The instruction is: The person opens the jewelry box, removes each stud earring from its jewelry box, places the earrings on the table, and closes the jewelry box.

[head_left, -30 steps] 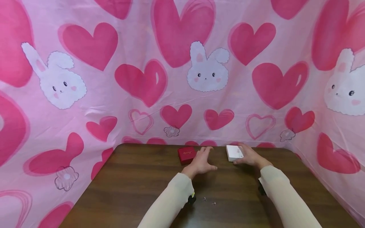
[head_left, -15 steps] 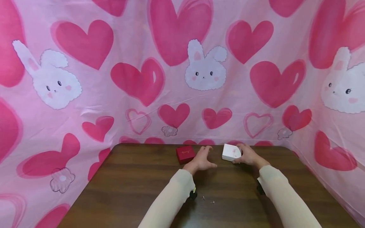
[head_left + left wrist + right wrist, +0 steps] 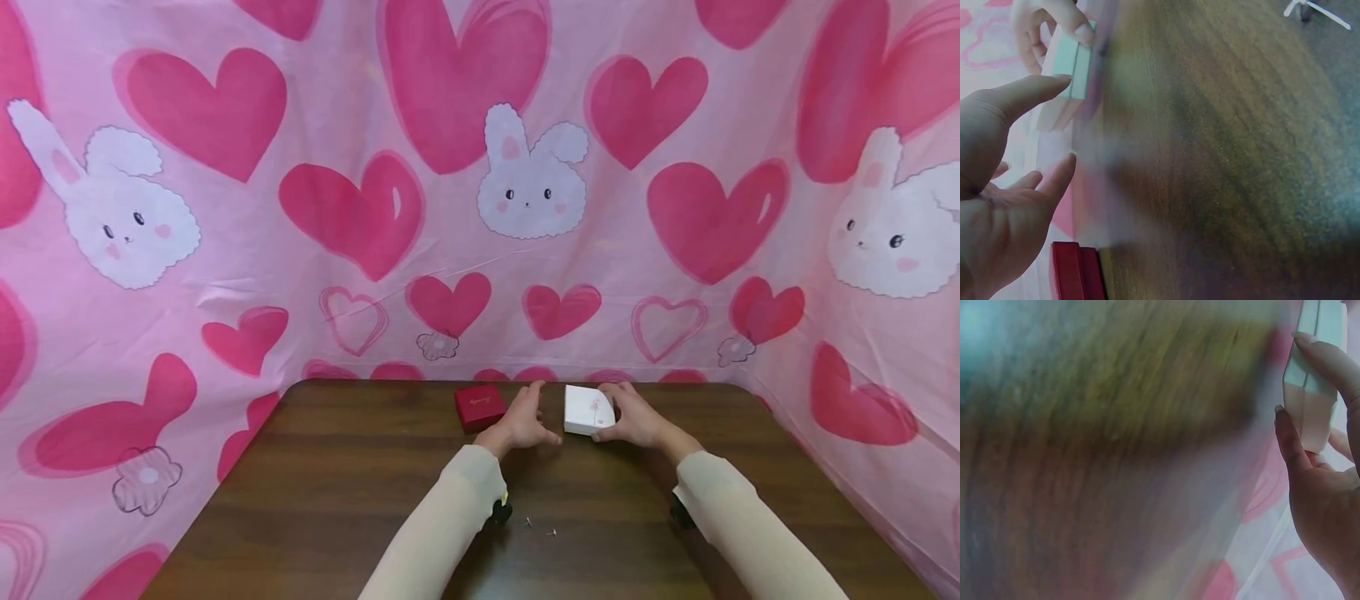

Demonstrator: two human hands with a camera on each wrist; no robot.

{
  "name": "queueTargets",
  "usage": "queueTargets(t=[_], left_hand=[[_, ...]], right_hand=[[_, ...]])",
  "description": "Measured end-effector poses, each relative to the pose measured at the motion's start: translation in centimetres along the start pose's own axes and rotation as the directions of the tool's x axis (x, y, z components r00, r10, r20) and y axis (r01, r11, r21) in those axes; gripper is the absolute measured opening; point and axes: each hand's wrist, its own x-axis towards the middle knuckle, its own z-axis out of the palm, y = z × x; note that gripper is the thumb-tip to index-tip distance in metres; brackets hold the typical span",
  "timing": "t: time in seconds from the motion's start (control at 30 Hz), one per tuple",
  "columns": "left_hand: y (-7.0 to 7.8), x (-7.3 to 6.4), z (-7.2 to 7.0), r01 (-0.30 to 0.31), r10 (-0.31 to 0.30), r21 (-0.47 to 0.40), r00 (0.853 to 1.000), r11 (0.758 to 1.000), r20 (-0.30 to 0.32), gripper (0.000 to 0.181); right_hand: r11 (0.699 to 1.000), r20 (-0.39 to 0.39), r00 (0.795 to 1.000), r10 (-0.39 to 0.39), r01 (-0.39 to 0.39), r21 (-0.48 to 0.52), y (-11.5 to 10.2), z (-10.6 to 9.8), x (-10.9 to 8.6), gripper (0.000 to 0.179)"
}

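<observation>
The right hand (image 3: 636, 419) holds the white box (image 3: 582, 409) in its grip near the back of the counter (image 3: 337, 483), thumb in front, fingers behind, maybe so it won't slip. The left hand (image 3: 521, 422) has a wide grip with nothing in it, beside the red box (image 3: 479, 405).

Right hand (image 3: 636, 417) holds white box (image 3: 583, 408); nearer lie two pieces (image 3: 552, 532), seemingly metal.

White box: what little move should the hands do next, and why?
Maybe the left hand should gently grip the white box on its left side. The right hand holds the other side, while the left hand is open, empty and close by, so two hands could probably keep it steadier.
</observation>
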Motion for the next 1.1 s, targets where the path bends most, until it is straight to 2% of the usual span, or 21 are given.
queueTargets(t=[0.2,0.43,0.6,0.73,0.9,1.1], left_hand=[[0.0,-0.3,0.0,-0.032,0.032,-0.059,0.999,0.998,0.004,0.112],[-0.4,-0.6,-0.2,-0.080,0.082,-0.089,0.997,0.993,0.012,0.117],[-0.6,-0.7,-0.4,-0.123,0.122,0.007,0.992,0.992,0.034,0.117],[-0.8,-0.9,-0.6,-0.184,0.178,0.099,0.982,0.978,0.067,0.109],[-0.8,-1.1,-0.9,-0.246,0.237,0.125,0.968,0.961,0.083,0.092],[-0.6,-1.7,-1.4,-0.257,0.245,0.121,0.964,0.959,0.107,0.085]], right_hand=[[0.999,0.006,0.999,-0.050,0.050,0.020,-1.7,0.1,-0.5,0.096],[0.994,0.032,0.994,-0.105,0.103,0.046,-4.0,0.4,-0.8,0.092],[0.993,0.067,0.992,-0.108,0.105,0.054,-5.1,0.8,-1.2,0.093],[0.992,0.064,0.991,-0.119,0.116,0.047,-5.8,1.1,-1.3,0.093],[0.992,0.055,0.991,-0.123,0.121,0.046,-6.3,1.5,-1.7,0.092],[0.992,0.053,0.991,-0.123,0.121,0.040,-6.8,2.0,-2.2,0.093]])
